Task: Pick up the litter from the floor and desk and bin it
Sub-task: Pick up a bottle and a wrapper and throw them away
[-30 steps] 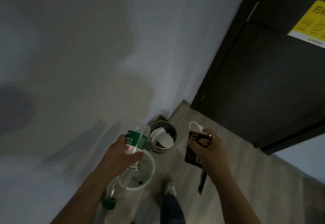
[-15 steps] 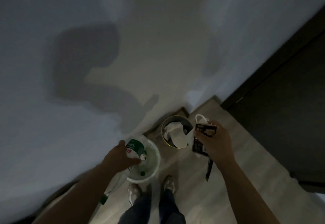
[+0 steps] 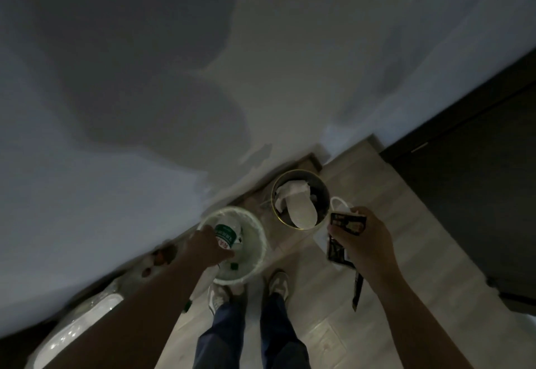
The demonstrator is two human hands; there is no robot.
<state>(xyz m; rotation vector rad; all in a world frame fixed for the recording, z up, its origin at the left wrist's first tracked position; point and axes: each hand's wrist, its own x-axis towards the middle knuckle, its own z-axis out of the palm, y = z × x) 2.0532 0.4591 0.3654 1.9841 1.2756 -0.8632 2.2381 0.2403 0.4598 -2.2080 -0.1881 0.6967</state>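
My left hand [image 3: 207, 248] grips a clear plastic bottle with a green label [image 3: 227, 232] and holds it over the mouth of a white bin [image 3: 258, 229] on the floor. The bottle's green cap end [image 3: 186, 306] pokes out below my forearm. My right hand [image 3: 364, 241] holds dark snack wrappers [image 3: 346, 223] and a white looped item [image 3: 338, 203], just right of a dark metal bin [image 3: 322, 186] with a gold rim. That bin holds crumpled white paper [image 3: 298, 203].
Both bins stand against a pale wall on a light wooden floor [image 3: 377, 180]. A dark door [image 3: 478, 180] fills the right side. A clear plastic bag [image 3: 78, 328] lies at lower left. My shoes [image 3: 277, 283] stand just below the bins.
The view has tilted down and nearer the bins. My left hand has lowered the bottle over the white bin. My right hand keeps the wrappers beside the dark bin.
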